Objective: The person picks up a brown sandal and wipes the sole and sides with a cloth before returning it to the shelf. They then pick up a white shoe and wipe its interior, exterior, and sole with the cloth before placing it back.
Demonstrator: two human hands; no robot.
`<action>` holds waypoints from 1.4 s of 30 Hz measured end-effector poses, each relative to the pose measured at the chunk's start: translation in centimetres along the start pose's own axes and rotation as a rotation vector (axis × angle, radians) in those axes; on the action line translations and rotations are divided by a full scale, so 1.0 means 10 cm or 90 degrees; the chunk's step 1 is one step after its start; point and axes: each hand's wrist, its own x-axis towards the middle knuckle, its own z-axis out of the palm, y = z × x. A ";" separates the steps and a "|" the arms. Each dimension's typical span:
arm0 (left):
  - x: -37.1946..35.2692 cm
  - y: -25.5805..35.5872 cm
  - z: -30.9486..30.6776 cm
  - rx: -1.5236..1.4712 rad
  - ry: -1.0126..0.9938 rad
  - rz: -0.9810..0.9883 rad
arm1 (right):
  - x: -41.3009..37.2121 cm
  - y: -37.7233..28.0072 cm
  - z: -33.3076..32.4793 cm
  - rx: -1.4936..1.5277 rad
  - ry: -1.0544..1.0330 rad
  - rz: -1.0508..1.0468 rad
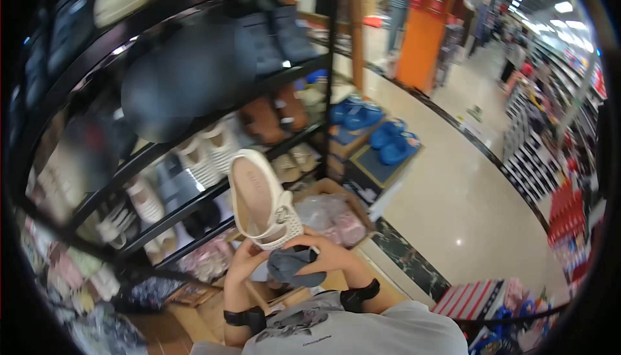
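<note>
A cream shoe (255, 193) with a perforated toe and a buckle-like ornament stands tilted up in front of me, its opening facing me. My left hand (246, 261) touches its lower left edge, fingers closed on it. On the right, my right hand (320, 255) is wrapped round a dark grey item (288, 264), perhaps cloth or a shoe, just below the cream shoe's toe. Parts of the fingers are hidden behind the shoe and the grey item.
A black metal rack (259, 90) with rows of shoes rises at the left. Blue clogs (394, 141) sit on a box beyond it. A cardboard box (362, 209) holds wrapped pink items. Striped boxes (469, 298) stand at the lower right.
</note>
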 end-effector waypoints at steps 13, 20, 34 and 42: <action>-1.25 0.40 -1.92 0.093 0.289 0.028 | 1.54 0.58 2.11 0.231 -0.056 0.135; -1.03 0.16 -2.29 0.069 0.249 0.060 | 1.82 0.86 2.14 0.049 -0.037 0.140; -0.67 0.03 -2.41 -0.011 0.249 0.034 | 1.95 1.11 2.08 0.010 0.001 0.135; -0.23 0.35 -2.77 -0.046 0.379 0.075 | 2.95 0.74 1.91 0.077 -0.056 0.245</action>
